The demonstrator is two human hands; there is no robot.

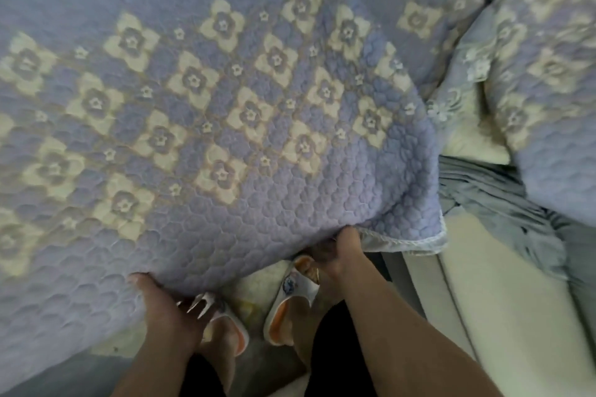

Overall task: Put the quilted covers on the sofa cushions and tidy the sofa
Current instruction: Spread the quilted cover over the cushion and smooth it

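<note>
Both hands grip the near edge of the cover: left hand pinches the hem with the thumb on top, right hand is fisted on the edge near the lace-trimmed corner. The lilac quilted cover with cream flowers is spread wide across most of the view, its near edge hanging above the slippers. A second covered cushion lies at right over grey fabric and the cream sofa.
</note>
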